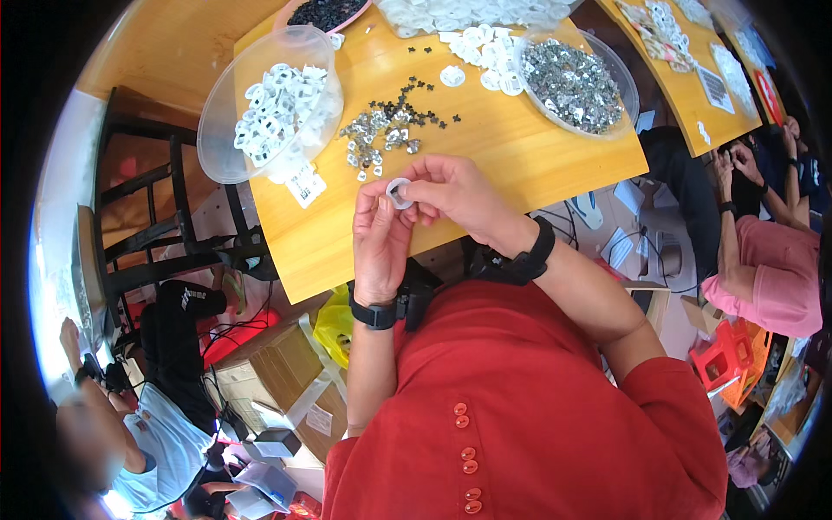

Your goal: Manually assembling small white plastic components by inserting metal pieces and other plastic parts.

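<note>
We see the left hand [381, 232] and right hand [452, 192] together, both pinching a small round white piece [400, 194] above the counter [511, 163], near its front edge. Left of its middle lie silvery pieces [360, 130] and black pieces [424, 117]; at its left edge we note a clear tub [218, 130] of white parts [277, 113], at its right a clear bowl [627, 97] of metallic bits [572, 87].

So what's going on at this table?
A person in a red top is holding a small round white piece between the left hand and the right hand, near the table's close edge. Silvery bits and black bits lie loose just beyond. A clear bowl of white parts sits at the left.
</note>
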Demonstrator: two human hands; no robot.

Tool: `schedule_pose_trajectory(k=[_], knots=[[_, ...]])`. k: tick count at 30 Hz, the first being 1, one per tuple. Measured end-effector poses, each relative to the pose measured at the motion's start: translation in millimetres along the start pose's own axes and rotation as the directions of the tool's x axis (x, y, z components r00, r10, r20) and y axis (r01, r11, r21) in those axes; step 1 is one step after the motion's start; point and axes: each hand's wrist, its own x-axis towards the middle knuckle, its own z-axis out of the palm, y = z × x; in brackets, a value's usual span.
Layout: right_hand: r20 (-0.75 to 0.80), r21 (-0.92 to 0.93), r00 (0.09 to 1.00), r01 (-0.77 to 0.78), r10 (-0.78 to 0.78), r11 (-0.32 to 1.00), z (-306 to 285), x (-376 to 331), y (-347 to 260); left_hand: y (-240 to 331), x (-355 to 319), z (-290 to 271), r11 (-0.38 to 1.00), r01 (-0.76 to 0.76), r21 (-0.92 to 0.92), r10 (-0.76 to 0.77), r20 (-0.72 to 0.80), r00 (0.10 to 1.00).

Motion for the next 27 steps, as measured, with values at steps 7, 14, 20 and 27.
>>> schedule_pose_trajectory(k=[7, 14, 20, 27], knots=[[0.045, 0.099, 0.999, -0.029, 0.025, 0.995, -2.6, 2.4, 4.3, -1.6, 0.2, -6.9, 0.992, -0.054, 0.114, 0.051, 0.023, 0.998], [-0.178, -0.469, 0.838, 0.389, -0.516, 0.793, 13.7, -8.2, 2.4, -2.4, 3.8, -4.9, 0.996, -0.068, 0.051, 0.07, -0.046, 0.996], [-0.091, -0.643, 0.804, 0.404, -0.588, 0.651, 18.4, -10.0, -2.8, -2.7, 0.6, -2.3, 0.984, -0.085, 0.159, 0.097, -0.066, 0.993], [-0.078, -0.635, 0.754, 0.467, -0.653, 0.615, 16.9, -12.5, 5.0, -5.0, -3.7, 5.9, 0.982, -0.11, 0.15, 0.129, -0.117, 0.985]])
